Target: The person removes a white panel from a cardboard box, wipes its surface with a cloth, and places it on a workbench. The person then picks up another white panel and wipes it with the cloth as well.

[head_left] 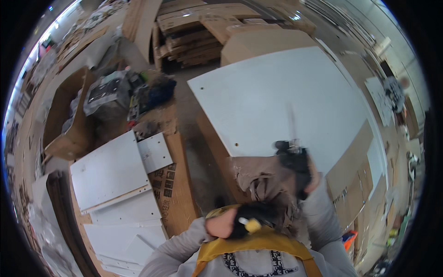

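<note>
My right hand (297, 168), in a black glove, is over the near edge of a large white panel (281, 97). Its fingers look closed around a small object with a thin upright blur above it, too smeared to name. Close to my chest, at the top of a yellow apron (258, 242), is my black-gloved left hand (251, 219). Motion blurs its fingers, and a small yellow and white piece (251, 225) shows against the glove. A crumpled brown-grey cloth (267, 177) lies between the hands, at the panel's edge.
Several white boards (110, 168) lie on cardboard at the left. Behind them stands an open cardboard box (67, 120) beside a plastic-wrapped bundle (108, 92). Stacked cardboard (194, 46) is at the back. Another person (394, 94) is at the far right.
</note>
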`<state>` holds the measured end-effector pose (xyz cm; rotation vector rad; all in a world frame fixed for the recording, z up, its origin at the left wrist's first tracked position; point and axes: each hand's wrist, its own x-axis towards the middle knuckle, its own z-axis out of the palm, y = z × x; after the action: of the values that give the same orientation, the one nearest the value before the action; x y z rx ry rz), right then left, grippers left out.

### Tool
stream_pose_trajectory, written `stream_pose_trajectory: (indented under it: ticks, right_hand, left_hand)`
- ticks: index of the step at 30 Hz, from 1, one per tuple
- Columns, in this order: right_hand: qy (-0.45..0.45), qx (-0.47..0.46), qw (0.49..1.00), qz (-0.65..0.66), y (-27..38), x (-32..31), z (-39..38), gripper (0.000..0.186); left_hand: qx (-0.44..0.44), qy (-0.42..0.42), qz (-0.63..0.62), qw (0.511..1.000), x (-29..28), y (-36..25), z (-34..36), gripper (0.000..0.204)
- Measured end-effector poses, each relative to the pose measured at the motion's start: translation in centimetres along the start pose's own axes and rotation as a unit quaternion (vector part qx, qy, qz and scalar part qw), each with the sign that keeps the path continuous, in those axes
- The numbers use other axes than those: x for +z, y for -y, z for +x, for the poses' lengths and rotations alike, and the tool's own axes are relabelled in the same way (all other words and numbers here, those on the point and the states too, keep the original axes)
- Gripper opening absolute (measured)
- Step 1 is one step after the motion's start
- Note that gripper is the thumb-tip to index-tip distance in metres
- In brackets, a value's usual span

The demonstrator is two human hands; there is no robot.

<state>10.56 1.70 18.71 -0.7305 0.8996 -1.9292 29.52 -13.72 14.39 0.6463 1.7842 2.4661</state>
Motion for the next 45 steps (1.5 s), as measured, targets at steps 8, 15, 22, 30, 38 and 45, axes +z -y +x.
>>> stream_pose_trajectory:
  ticks: [8,15,22,30,38,45]
  right_hand:
    - [-0.191,-0.272,0.93,-0.16,13.6,-2.5,-10.5,0.048]
    - [-0.361,-0.328,0.838,-0.246,21.5,-13.2,-12.0,0.045]
    - [-0.502,-0.044,0.605,-0.617,22.0,-36.9,-9.5,0.034]
    - [-0.377,0.184,0.466,-0.779,14.9,-39.3,-6.7,0.026]
    - [0.139,0.179,0.674,-0.703,-2.4,-12.6,-14.4,0.019]
    - [0.164,0.2,0.702,-0.664,-3.8,-6.9,-16.2,0.022]
  left_hand:
    - [-0.189,-0.418,-0.06,0.886,-2.6,5.2,-4.6,0.04]
    - [-0.111,-0.526,0.0,0.843,2.5,6.4,4.9,0.029]
    - [-0.183,-0.678,-0.003,0.712,9.3,13.3,3.0,0.033]
    - [-0.347,-0.638,-0.059,0.685,15.3,15.4,1.5,0.031]
    - [-0.091,-0.574,-0.381,0.719,12.7,20.2,-6.4,0.034]
    - [-0.154,-0.531,-0.33,0.765,8.2,19.3,-11.8,0.041]
